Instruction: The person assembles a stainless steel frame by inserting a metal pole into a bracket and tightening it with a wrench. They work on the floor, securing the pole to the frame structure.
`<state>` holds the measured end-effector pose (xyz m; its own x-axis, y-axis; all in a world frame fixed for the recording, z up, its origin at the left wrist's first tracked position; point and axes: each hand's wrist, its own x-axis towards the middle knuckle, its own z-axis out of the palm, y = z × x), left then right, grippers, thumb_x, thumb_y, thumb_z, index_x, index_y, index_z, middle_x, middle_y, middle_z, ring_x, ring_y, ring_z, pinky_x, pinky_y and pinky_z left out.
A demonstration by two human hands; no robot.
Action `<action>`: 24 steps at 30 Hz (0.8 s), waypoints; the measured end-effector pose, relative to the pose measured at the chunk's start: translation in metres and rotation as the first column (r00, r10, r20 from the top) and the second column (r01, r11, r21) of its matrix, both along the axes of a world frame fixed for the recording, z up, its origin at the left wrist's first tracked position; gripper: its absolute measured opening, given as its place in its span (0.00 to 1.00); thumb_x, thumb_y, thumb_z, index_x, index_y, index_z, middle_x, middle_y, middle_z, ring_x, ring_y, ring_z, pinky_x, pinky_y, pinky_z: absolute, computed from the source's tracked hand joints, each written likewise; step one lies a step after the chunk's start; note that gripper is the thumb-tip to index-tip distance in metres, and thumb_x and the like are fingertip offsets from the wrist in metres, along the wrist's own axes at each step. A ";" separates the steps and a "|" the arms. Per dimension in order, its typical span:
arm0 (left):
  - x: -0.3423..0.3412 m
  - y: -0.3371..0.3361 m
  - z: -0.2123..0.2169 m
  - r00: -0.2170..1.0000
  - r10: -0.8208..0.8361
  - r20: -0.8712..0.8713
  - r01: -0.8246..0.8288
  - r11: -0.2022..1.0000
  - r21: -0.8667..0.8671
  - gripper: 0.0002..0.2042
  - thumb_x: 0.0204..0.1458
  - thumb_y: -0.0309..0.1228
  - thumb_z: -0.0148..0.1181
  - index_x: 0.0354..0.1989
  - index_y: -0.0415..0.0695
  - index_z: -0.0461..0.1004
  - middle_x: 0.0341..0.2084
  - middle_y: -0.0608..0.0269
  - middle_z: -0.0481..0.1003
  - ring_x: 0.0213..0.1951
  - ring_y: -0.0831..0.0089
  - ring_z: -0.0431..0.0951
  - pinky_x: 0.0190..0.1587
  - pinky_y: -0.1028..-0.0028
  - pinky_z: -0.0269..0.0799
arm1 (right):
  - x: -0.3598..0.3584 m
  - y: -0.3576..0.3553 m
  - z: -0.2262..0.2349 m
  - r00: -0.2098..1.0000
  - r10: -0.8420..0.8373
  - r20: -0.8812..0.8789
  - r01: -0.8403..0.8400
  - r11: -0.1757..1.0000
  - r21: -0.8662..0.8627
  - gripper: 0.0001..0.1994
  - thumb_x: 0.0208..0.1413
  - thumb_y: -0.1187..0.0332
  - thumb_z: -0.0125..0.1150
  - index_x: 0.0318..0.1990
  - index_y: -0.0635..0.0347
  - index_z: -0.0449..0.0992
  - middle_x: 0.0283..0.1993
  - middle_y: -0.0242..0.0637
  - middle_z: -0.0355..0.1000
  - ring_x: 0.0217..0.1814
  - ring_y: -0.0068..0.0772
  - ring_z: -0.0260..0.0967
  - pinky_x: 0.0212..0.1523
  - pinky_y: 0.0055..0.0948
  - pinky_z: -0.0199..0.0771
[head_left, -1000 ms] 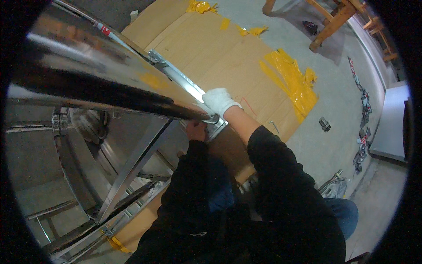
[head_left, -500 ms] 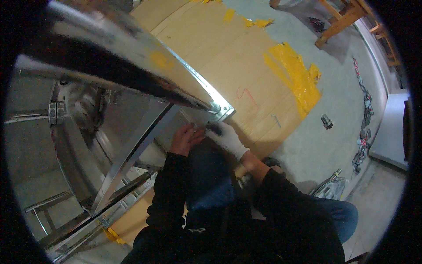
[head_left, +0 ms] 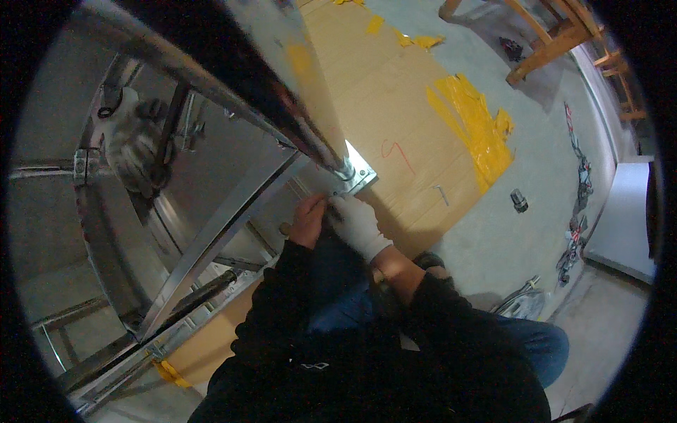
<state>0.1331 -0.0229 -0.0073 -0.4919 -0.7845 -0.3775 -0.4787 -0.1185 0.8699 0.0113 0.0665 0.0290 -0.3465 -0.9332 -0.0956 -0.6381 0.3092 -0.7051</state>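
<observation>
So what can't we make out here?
All head view:
Anything between the left hand and gloved right hand: covered by the hands, blurred.
Metal tube's upper end: cut off by the top edge.
Grey cabinet's right side: lost in the dark fisheye rim.
Dark item near the wooden stand: too small to identify.

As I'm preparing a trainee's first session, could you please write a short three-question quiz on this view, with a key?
1. True or false: the left hand is bare.

2. What colour is the large patch of tape stuck on the cardboard?
A) blue
B) yellow
C) green

3. Fill in the blank: near the end of the shiny metal tube, the right hand is close to the left one, beside a flat metal ____.

Key:
1. True; only the right hand is gloved.
2. B
3. plate
</observation>
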 end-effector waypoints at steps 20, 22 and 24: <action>-0.027 -0.019 -0.010 0.950 -0.172 0.261 0.220 0.961 -0.168 0.12 0.45 0.35 0.56 0.31 0.37 0.77 0.27 0.47 0.75 0.30 0.53 0.76 0.35 0.61 0.70 | -0.017 -0.029 0.003 0.988 0.062 -0.142 -0.023 0.966 0.256 0.09 0.50 0.69 0.51 0.37 0.59 0.73 0.36 0.47 0.71 0.37 0.51 0.71 0.36 0.44 0.72; -0.028 -0.019 -0.012 0.970 -0.165 0.177 0.197 0.964 -0.180 0.12 0.45 0.34 0.56 0.30 0.35 0.76 0.24 0.48 0.75 0.27 0.57 0.76 0.33 0.63 0.70 | -0.016 -0.032 -0.001 0.996 -0.013 -0.089 0.040 0.952 0.305 0.09 0.49 0.70 0.51 0.37 0.59 0.73 0.36 0.48 0.72 0.37 0.51 0.72 0.36 0.44 0.72; -0.025 -0.020 -0.019 0.985 -0.135 0.106 0.150 0.977 -0.154 0.11 0.45 0.32 0.57 0.29 0.34 0.76 0.22 0.49 0.75 0.26 0.60 0.76 0.31 0.64 0.69 | -0.010 -0.036 -0.011 0.986 -0.169 0.002 0.156 0.914 0.375 0.08 0.48 0.71 0.50 0.37 0.59 0.73 0.37 0.48 0.72 0.37 0.51 0.72 0.37 0.44 0.72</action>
<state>0.1081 -0.0427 -0.0266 -0.5712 -0.7632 -0.3021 -0.5617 0.0951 0.8218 0.0011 0.0306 0.0178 -0.4806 -0.7588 -0.4396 -0.5351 0.6509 -0.5385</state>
